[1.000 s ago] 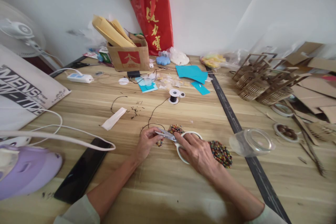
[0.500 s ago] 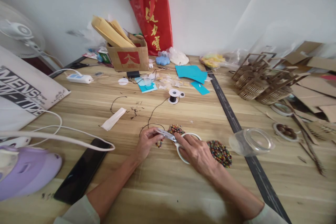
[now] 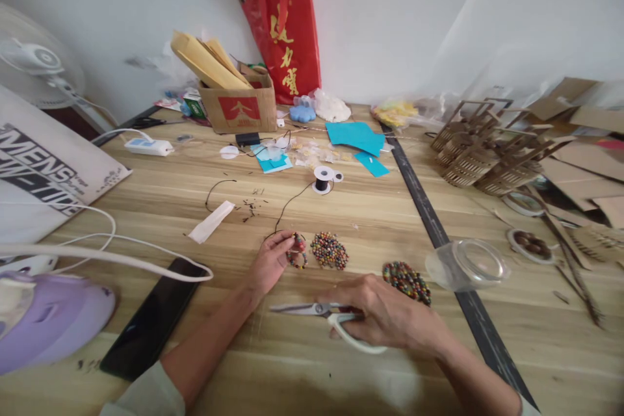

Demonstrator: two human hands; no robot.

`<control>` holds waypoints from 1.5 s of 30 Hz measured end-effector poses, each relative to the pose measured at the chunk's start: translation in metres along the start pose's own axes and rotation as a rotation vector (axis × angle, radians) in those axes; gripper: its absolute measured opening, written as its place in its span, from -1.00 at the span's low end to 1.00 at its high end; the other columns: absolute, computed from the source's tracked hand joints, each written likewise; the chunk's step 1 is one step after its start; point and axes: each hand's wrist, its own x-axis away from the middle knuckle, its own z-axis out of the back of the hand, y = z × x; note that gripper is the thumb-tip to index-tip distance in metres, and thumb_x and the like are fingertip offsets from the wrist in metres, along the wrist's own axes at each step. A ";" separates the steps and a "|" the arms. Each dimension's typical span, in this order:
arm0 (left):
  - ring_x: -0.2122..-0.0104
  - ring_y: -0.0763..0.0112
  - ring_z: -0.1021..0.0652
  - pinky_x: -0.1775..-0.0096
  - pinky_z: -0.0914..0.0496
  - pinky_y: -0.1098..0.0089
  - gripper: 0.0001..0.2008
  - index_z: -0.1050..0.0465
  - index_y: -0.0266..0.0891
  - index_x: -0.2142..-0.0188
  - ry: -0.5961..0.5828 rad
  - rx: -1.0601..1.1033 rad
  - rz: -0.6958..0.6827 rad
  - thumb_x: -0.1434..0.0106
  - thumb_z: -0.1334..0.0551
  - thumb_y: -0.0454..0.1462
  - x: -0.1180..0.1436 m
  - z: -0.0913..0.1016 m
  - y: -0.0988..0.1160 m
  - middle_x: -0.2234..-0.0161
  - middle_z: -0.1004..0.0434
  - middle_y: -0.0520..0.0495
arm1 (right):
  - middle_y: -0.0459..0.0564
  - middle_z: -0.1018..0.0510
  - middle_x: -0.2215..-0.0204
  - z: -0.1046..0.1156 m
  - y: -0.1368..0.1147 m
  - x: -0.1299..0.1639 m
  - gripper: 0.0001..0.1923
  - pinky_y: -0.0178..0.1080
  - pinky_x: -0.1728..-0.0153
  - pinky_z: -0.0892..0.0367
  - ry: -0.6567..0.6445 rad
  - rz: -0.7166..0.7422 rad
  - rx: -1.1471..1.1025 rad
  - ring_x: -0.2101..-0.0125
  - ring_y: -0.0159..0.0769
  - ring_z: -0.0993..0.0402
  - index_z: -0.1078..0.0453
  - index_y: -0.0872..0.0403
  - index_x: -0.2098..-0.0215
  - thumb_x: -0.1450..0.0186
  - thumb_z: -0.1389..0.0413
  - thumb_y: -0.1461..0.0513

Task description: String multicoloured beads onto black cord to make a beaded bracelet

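Observation:
My left hand (image 3: pixel 271 261) pinches a small beaded bracelet (image 3: pixel 298 252) strung with coloured beads, which hangs from the fingertips. A black cord runs behind these fingers towards a white spool of black cord (image 3: pixel 322 180). My right hand (image 3: pixel 377 312) is closed on white-handled scissors (image 3: pixel 341 320), held low over the table with the blades pointing left. Beyond the scissors lies a pile of loose coloured beads (image 3: pixel 329 250). Beside my right hand is a coil of strung beads (image 3: pixel 407 282), partly covered by the hand.
A clear plastic jar (image 3: pixel 467 264) lies on its side at the right, near a dish of brown nuts or large beads (image 3: pixel 530 244) and woven baskets (image 3: pixel 475 149). At the left are a phone (image 3: pixel 155 318), a purple-and-white device (image 3: pixel 53 322) and white cables. A paper strip (image 3: pixel 211 221) lies by black scraps.
My right hand has drawn the scissors down from beside the left fingers, uncovering the loose bead pile. My left hand has stayed nearly in place, and the bracelet now shows more fully.

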 end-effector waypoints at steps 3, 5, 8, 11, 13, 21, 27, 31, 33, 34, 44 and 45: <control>0.40 0.39 -0.60 0.46 -0.42 0.49 -0.80 -0.55 -0.34 0.33 0.003 0.029 0.005 -0.01 -0.43 -0.34 -0.003 0.004 -0.002 0.38 -0.63 -0.13 | -0.11 -0.60 0.44 -0.002 -0.004 0.004 -0.82 -0.36 0.40 -0.26 -0.054 -0.037 0.137 0.41 -0.33 -0.53 -0.43 0.00 0.21 -0.23 -0.11 0.33; 0.37 0.35 -0.61 0.43 -0.43 0.46 -0.77 -0.55 -0.34 0.28 -0.003 0.020 0.009 -0.02 -0.42 -0.34 -0.003 0.006 -0.002 0.35 -0.65 -0.15 | -0.10 -0.59 0.46 -0.010 -0.007 0.005 -0.89 -0.34 0.42 -0.25 -0.070 -0.052 0.231 0.44 -0.32 -0.53 -0.40 0.03 0.27 -0.23 -0.11 0.32; 0.35 0.31 -0.63 0.39 -0.44 0.43 -0.73 -0.54 -0.34 0.23 -0.017 -0.008 0.023 -0.03 -0.42 -0.33 -0.003 0.005 -0.002 0.35 -0.66 -0.17 | -0.08 -0.58 0.45 -0.027 -0.011 0.004 -0.93 -0.30 0.44 -0.25 -0.085 -0.025 0.363 0.46 -0.28 -0.51 -0.36 0.04 0.27 -0.24 -0.10 0.29; 0.36 0.28 -0.64 0.40 -0.44 0.42 -0.71 -0.51 -0.34 0.28 -0.022 -0.046 0.036 0.02 -0.45 -0.31 -0.001 0.001 -0.001 0.37 -0.66 -0.17 | -0.04 -0.55 0.42 -0.040 -0.017 0.003 -0.89 -0.25 0.49 -0.23 -0.055 -0.005 0.519 0.46 -0.23 -0.47 -0.34 0.05 0.24 -0.24 -0.10 0.33; 0.40 0.28 -0.64 0.42 -0.44 0.43 -0.70 -0.48 -0.34 0.31 -0.029 -0.082 0.050 0.03 -0.46 -0.28 0.001 -0.002 -0.001 0.39 -0.66 -0.17 | -0.02 -0.53 0.40 -0.044 -0.023 0.003 -0.81 -0.24 0.50 -0.23 -0.041 0.012 0.593 0.43 -0.21 -0.45 -0.33 0.08 0.23 -0.20 -0.10 0.41; 0.49 0.32 -0.63 0.50 -0.44 0.47 -0.64 -0.43 -0.32 0.28 -0.095 -0.244 0.058 0.00 -0.45 -0.18 0.008 -0.007 -0.002 0.44 -0.65 -0.13 | -0.04 -0.52 0.40 -0.039 -0.030 0.001 -0.92 -0.27 0.44 -0.25 -0.026 0.044 0.462 0.38 -0.25 -0.47 -0.30 0.09 0.26 -0.28 -0.11 0.32; 0.53 0.36 -0.62 0.49 -0.46 0.47 -0.56 -0.41 -0.30 0.14 -0.171 -0.351 0.077 -0.04 -0.42 -0.16 0.011 -0.008 -0.002 0.45 -0.65 -0.09 | -0.12 -0.47 0.43 -0.022 -0.008 -0.011 -0.90 -0.36 0.48 -0.25 0.369 -0.189 0.050 0.50 -0.39 -0.42 -0.21 0.07 0.22 -0.34 -0.08 0.27; 0.54 0.36 -0.62 0.47 -0.47 0.46 -0.55 -0.37 -0.30 0.08 -0.297 -0.417 0.135 -0.09 -0.40 -0.17 0.016 -0.009 -0.003 0.46 -0.65 -0.10 | -0.11 -0.47 0.42 -0.027 0.006 -0.023 -0.79 -0.38 0.44 -0.30 0.483 -0.215 -0.145 0.42 -0.38 -0.43 -0.26 0.10 0.10 -0.30 -0.12 0.32; 0.54 0.35 -0.62 0.48 -0.47 0.46 -0.54 -0.35 -0.29 0.05 -0.357 -0.434 0.169 -0.11 -0.39 -0.17 0.018 -0.009 -0.004 0.49 -0.64 -0.10 | -0.10 -0.49 0.42 -0.033 0.011 -0.026 -0.87 -0.41 0.45 -0.29 0.472 -0.198 -0.174 0.46 -0.43 -0.42 -0.33 0.11 0.20 -0.28 -0.09 0.39; 0.56 0.36 -0.61 0.51 -0.45 0.47 -0.53 -0.34 -0.29 0.04 -0.379 -0.446 0.181 -0.11 -0.38 -0.16 0.018 -0.009 -0.005 0.51 -0.63 -0.08 | -0.10 -0.49 0.41 -0.035 0.012 -0.027 -0.88 -0.42 0.45 -0.28 0.467 -0.191 -0.183 0.46 -0.44 -0.41 -0.35 0.11 0.25 -0.27 -0.08 0.41; 0.37 0.32 -0.64 0.28 -0.49 0.36 -0.65 -0.47 -0.32 0.18 -0.452 -0.446 0.144 -0.09 -0.40 -0.16 0.016 -0.007 -0.010 0.37 -0.66 -0.15 | -0.12 -0.51 0.53 -0.006 0.010 0.013 -0.95 -0.42 0.54 -0.24 0.537 -0.332 -0.255 0.56 -0.45 -0.39 -0.37 0.11 0.38 -0.25 -0.08 0.33; 0.37 0.32 -0.64 0.26 -0.49 0.34 -0.66 -0.47 -0.33 0.20 -0.445 -0.455 0.141 -0.10 -0.39 -0.15 0.016 -0.007 -0.009 0.37 -0.66 -0.16 | -0.12 -0.50 0.55 -0.001 0.012 0.020 -0.94 -0.42 0.54 -0.26 0.569 -0.368 -0.315 0.57 -0.44 -0.40 -0.37 0.11 0.37 -0.27 -0.08 0.28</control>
